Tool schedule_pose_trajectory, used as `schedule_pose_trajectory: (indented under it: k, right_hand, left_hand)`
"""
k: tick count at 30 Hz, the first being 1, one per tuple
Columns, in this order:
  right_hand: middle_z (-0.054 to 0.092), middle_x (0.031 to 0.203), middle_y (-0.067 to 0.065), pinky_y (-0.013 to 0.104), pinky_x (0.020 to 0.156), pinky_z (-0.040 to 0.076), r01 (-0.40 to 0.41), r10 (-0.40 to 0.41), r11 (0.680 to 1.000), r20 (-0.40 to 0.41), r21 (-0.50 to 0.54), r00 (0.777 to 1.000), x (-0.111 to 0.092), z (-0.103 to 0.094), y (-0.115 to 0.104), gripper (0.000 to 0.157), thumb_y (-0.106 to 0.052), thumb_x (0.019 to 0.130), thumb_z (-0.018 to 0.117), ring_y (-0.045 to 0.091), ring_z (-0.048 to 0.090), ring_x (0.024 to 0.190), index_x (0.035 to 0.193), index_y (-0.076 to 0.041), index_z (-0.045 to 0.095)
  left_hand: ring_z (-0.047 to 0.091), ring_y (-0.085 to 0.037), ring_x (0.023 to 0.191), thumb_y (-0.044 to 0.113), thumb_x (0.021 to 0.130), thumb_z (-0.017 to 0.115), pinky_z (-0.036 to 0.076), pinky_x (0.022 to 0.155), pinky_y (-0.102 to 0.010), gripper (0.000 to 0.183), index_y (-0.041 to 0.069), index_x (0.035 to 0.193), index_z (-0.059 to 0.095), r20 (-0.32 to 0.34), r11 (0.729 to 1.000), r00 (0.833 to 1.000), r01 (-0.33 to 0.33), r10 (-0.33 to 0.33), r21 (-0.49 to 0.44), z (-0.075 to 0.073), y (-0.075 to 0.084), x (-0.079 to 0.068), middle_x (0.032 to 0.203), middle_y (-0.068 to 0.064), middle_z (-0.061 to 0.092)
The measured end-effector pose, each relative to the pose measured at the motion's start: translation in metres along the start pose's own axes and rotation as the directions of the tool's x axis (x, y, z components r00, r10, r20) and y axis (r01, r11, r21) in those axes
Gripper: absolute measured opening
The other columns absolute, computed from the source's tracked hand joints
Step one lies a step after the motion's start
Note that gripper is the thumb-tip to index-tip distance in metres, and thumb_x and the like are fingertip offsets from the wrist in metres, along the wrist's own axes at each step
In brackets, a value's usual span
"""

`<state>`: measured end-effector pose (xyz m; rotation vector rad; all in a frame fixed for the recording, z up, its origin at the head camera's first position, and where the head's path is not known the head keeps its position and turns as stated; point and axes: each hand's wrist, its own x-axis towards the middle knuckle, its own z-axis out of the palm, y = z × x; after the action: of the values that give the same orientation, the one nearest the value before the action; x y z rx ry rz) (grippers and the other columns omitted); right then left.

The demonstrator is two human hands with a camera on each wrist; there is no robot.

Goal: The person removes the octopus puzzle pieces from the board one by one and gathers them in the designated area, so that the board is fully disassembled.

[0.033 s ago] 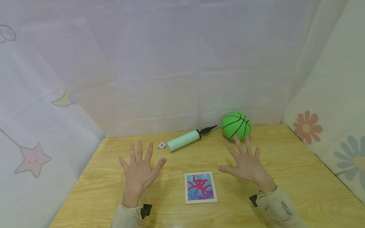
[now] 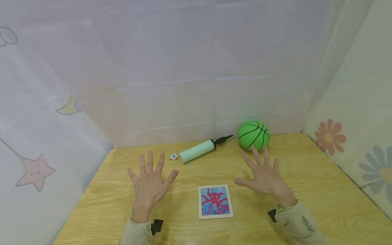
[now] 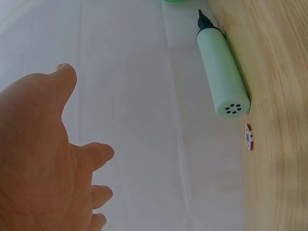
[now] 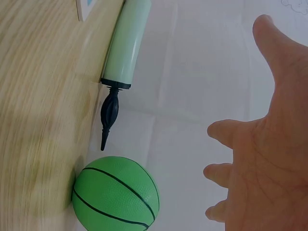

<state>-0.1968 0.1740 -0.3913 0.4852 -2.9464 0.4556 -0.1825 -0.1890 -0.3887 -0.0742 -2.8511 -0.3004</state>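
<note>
Both hands hover over the wooden table with fingers spread and nothing held. My left hand (image 2: pixel 149 185) is nearest to a small red-and-white poker chip (image 2: pixel 173 156), which lies flat beyond its fingertips. Right of the chip lies a mint-green hand pump (image 2: pixel 197 151) with a black nozzle pointing right. My right hand (image 2: pixel 265 177) has its fingertips in front of a green ball (image 2: pixel 253 135) with black basketball lines; the right wrist view shows a gap between them. Between the hands lies a white-framed picture of a pink octopus (image 2: pixel 215 201).
The wooden table (image 2: pixel 101 200) meets a pale cloth backdrop (image 2: pixel 171 85) behind the ball and pump. Printed cloth (image 2: pixel 361 112) also walls the left and right sides. A black strap piece (image 2: pixel 157 226) sits at the left cuff.
</note>
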Motion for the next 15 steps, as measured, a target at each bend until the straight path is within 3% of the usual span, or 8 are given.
schedule_pose_trajectory:
  k: [15]
  right_hand:
    - [0.003,0.159,0.018,0.082,0.092,0.0,0.001,-0.001,1.0,-0.01,-0.011,1.0,0.0005,0.0008,-0.0007,0.098,-0.076,0.08,0.051,0.051,-0.014,0.138,0.154,-0.019,0.023]
  left_hand:
    - [-0.005,-0.042,0.144,0.074,0.089,0.033,-0.008,0.097,-0.077,0.083,0.024,0.154,0.02,-0.013,1.0,1.0,-0.002,0.002,0.008,-0.0007,0.0003,-0.0009,0.159,-0.018,0.005]
